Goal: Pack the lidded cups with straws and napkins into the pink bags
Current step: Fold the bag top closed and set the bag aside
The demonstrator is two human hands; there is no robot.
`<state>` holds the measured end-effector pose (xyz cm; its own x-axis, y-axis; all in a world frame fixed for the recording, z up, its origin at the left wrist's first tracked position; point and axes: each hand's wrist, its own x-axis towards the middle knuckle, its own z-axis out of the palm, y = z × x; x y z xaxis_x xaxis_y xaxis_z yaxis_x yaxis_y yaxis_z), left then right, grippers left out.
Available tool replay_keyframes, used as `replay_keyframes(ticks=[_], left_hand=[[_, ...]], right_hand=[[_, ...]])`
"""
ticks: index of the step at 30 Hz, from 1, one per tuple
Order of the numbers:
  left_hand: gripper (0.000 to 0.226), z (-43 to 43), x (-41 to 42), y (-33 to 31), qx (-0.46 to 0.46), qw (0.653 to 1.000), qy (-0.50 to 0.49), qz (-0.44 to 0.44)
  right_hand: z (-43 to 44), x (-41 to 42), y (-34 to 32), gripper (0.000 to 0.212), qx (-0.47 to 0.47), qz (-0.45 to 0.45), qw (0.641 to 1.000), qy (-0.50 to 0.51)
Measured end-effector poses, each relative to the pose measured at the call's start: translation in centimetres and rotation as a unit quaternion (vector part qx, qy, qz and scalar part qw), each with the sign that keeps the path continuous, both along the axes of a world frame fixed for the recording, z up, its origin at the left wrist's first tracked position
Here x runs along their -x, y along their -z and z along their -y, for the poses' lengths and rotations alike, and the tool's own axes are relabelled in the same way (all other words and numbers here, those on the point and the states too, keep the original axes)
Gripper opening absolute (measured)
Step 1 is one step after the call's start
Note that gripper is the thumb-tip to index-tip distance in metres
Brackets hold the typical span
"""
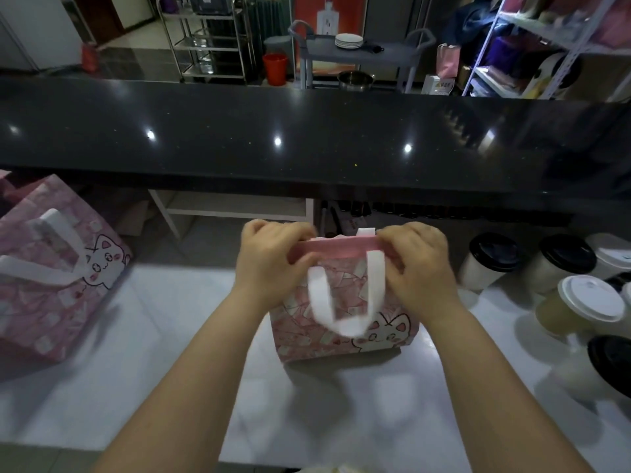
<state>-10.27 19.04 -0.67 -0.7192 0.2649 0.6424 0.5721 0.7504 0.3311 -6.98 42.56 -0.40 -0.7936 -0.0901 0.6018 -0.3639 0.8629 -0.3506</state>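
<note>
A pink bag point(345, 322) with a cartoon cat and white handles stands on the white counter point(164, 353) in front of me. My left hand point(269, 264) pinches the left end of its top rim, and my right hand point(416, 264) pinches the right end, holding the rim pressed together. Something white peeks above the rim; the bag's contents are hidden. A second pink bag point(51, 285) stands at the left. Several lidded cups stand at the right: a black-lidded one point(488, 264) and a white-lidded one point(580, 308) among them.
A raised black stone ledge point(307, 138) runs across behind the white counter. Beyond it are a grey trolley with plates point(348, 40), a red bucket point(275, 68), metal racks and shelving. Another black-lidded cup point(607, 367) sits at the right edge.
</note>
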Motion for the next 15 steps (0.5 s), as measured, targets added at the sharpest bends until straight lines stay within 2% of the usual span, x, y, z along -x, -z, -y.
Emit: replay_keyframes(ticks=[2,4,7,9,11,13,15], left_hand=[[0.025,-2.2,-0.3,-0.7,0.032,0.999,0.005,0.012],[0.016,-3.5,-0.4,-1.1,0.06,0.998,0.005,0.019],[0.015,-3.5,-0.5,-1.2,0.062,0.997,-0.008,0.042],[0.019,-3.0,-0.5,-1.2,0.069,0.996,-0.011,0.058],[0.024,-2.7,-0.4,-1.7,0.081,0.993,0.005,0.09],[0.027,-2.7,0.0,-2.2,0.101,0.986,0.028,0.128],[0.025,-3.2,0.2,-2.5,0.113,0.982,0.036,0.146]], right_hand=[[1.6,0.1,-1.1,0.049,-0.003,0.119,0.992,-0.039],[1.8,0.2,-1.8,0.071,0.057,0.248,0.965,-0.067],[-0.5,0.3,-2.5,0.08,0.097,0.339,0.931,-0.093],[-2.2,0.2,-3.2,0.075,0.157,0.365,0.911,-0.113],[-2.7,0.1,-3.8,0.061,0.23,0.353,0.896,-0.138],[-1.8,0.2,-3.9,0.039,0.175,0.312,0.926,-0.122],[-0.3,0.7,-3.0,0.033,0.036,0.26,0.961,-0.086]])
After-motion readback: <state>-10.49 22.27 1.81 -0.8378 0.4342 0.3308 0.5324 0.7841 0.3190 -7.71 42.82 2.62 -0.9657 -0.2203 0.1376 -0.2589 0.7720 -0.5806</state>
